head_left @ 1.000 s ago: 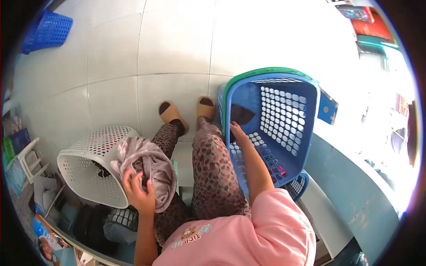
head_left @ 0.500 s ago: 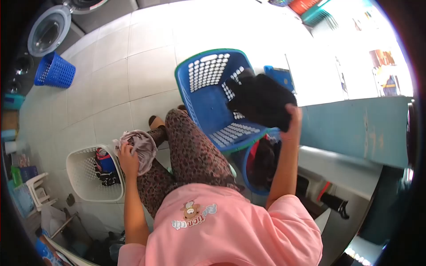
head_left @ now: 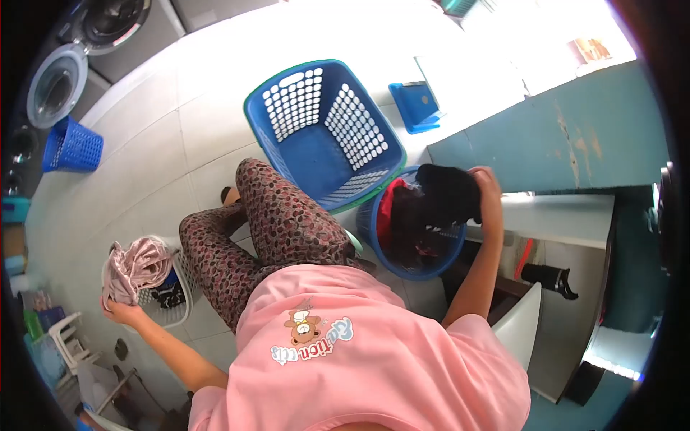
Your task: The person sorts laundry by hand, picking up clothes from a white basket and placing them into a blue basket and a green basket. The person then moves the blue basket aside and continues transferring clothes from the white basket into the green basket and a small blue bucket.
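the right hand (head_left: 491,188) is closing its fingers around a limp black cloth garment (head_left: 447,194), bunching it into a soft lump and holding it just over the rim of a small round blue plastic basket (head_left: 402,267) that is already sitting full of dark and red clothing; held that low and that close, the garment is hanging partly inside the basket's mouth, so the grip looks meant to keep it directly above the pile. the left hand (head_left: 123,310) is reaching out wide to the other side, palm up and fingers curled under a crumpled pale pink-grey satin-like garment (head_left: 133,264), which is draping over the fingers in glossy folds and resting against the rim of a white perforated plastic basket (head_left: 175,302); that basket is holding a few dark and blue pieces. between the 2 arms, a large rectangular blue plastic laundry basket with a green rim (head_left: 325,133) is standing tilted on the pale tiled floor (head_left: 144,165), its lattice walls showing a bare interior. the person is sitting with leopard-print trousers (head_left: 273,230) stretched forward. farther off, a small blue mesh bin (head_left: 70,145) is standing beside a front-loading washing machine with a round door open (head_left: 54,82).
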Available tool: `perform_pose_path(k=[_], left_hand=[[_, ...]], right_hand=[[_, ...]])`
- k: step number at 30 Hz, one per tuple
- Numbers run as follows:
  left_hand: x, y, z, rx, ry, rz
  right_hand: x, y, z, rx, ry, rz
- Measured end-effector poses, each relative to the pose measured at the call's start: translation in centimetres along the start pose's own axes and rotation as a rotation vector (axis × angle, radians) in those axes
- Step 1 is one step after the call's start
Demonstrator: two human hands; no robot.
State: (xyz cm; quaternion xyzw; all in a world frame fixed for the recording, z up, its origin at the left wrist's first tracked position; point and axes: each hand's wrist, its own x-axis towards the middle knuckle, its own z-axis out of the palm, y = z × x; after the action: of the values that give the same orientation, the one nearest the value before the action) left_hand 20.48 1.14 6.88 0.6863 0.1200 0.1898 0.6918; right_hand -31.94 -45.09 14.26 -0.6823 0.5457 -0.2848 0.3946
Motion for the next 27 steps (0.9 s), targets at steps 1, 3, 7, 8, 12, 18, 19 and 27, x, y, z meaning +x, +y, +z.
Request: perform_pose_path(k=[1, 3, 7, 8, 12, 18, 19, 27], left_hand=[[0.2, 0.5, -0.4, 0.010, 0.020, 0.017], [1.6, -1.4, -1.6, 0.103, 0.010, 0.024], [1.4, -6.6, -2.9, 0.651, -0.174, -0.381], [0.7, -7.5, -2.9, 0.851, -0.186, -0.502], [-1.4, -10.9, -1.5, 0.799, -0.412, -0.519], [-8.5, -10.7, 5.3, 0.769, -0.744, -0.233], [-9.2, -10.8, 6.1, 0.800, -0.807, -0.197], [-14.7, -8.1, 9.6, 1.511, -0.853, 0.222]], right_hand=[[1.0, 4.4, 1.1, -0.258, -0.018, 0.013], [0.6, 7.3, 3.4, -0.834, -0.006, -0.003], [0.0, 8.2, 9.1, -0.274, -0.273, 0.159], [-0.2, 9.9, 10.9, -0.225, -0.303, 0.158], [-3.1, 11.9, 17.4, -0.153, -0.576, 0.367], [-5.0, 10.4, 24.0, 0.566, -0.213, 0.864], [-5.2, 10.7, 24.5, 0.577, -0.216, 0.859], [-3.5, 11.6, 28.5, 0.645, -0.189, 0.900]])
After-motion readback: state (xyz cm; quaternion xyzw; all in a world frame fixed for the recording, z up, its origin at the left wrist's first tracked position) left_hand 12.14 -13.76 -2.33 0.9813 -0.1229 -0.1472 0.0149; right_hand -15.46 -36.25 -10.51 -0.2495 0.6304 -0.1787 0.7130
